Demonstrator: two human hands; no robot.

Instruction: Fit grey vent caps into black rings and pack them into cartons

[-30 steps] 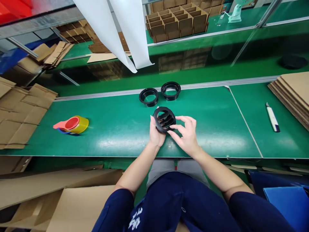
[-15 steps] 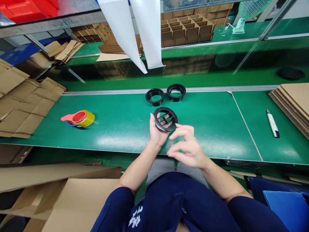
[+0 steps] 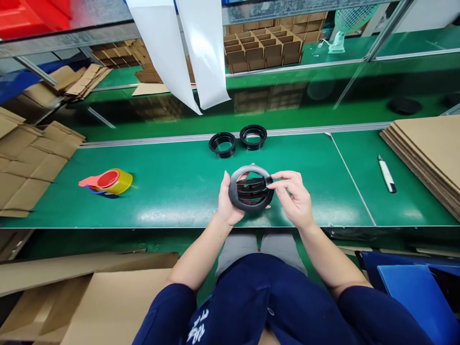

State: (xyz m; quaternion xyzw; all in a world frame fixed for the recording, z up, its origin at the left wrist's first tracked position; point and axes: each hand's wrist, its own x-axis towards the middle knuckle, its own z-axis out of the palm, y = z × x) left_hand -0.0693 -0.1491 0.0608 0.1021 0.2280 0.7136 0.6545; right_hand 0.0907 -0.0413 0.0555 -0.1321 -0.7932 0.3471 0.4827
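A round black air vent with slats across its opening is held above the bench, its face turned up toward me. My left hand cups it from the left and below, thumb along the rim, with most fingers hidden behind it. At the vent's right edge, the fingers of my right hand pinch close together on the rim beside the slat ends; whether something small is between them cannot be made out. Just beyond stand two black flanged rings, a left ring and a right ring, side by side on the green bench.
On the left of the bench lie yellow and red tape rolls. A white cutter-like pen and stacked cardboard sheets are at right. White strips hang from the shelf. An open carton stands at lower left.
The vent has tilted up so its slatted face shows more fully. My right hand has moved from hovering with fingers apart to pinching at the vent's right rim. The view has shifted slightly.
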